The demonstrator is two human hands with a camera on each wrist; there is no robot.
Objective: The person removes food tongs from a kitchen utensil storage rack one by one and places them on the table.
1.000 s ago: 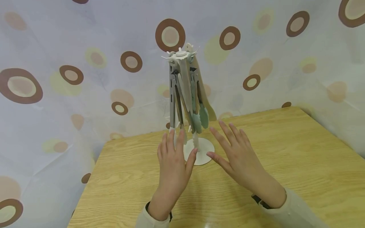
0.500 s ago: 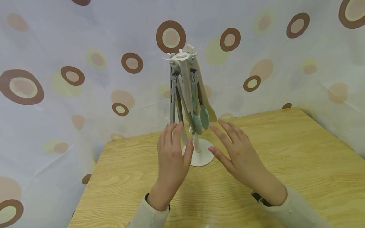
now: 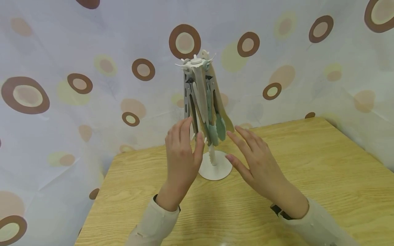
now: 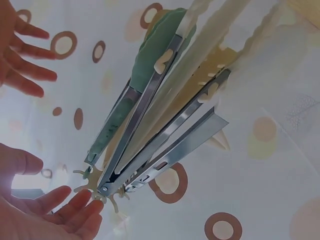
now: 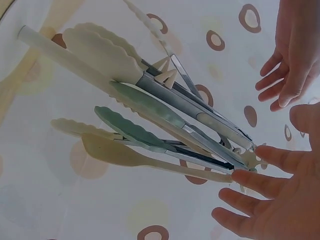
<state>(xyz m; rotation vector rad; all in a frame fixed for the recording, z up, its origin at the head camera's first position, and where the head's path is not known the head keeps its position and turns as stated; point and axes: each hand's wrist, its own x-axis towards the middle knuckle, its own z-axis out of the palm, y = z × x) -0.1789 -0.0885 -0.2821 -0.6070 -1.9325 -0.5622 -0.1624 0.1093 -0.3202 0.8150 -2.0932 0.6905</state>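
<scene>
A white utensil stand (image 3: 196, 61) with hooks at its top stands on a round base (image 3: 215, 172) behind my hands. Tongs with green tips (image 3: 221, 128) hang from it, along with metal tongs with cream tips (image 5: 107, 55) and a beige long-handled utensil with a flat, broad end (image 5: 112, 151). My left hand (image 3: 182, 150) is raised at the stand's left side, fingers extended, overlapping the lower ends of the hanging tongs in the head view. To the right, my right hand (image 3: 258, 159) is held up with spread fingers, its fingertips near the beige utensil's lower end. Neither hand holds anything.
The stand rests on a light wood-grain table (image 3: 307, 171). A pale sheet with brown and peach circles (image 3: 107, 34) hangs behind and at both sides of the table. Dark bands (image 3: 280, 212) circle both wrists at the sleeve cuffs.
My left hand has risen beside the stand, and its thumb has moved up and left. My right hand has barely moved; its fingers are slightly more bent. The utensils hang as before.
</scene>
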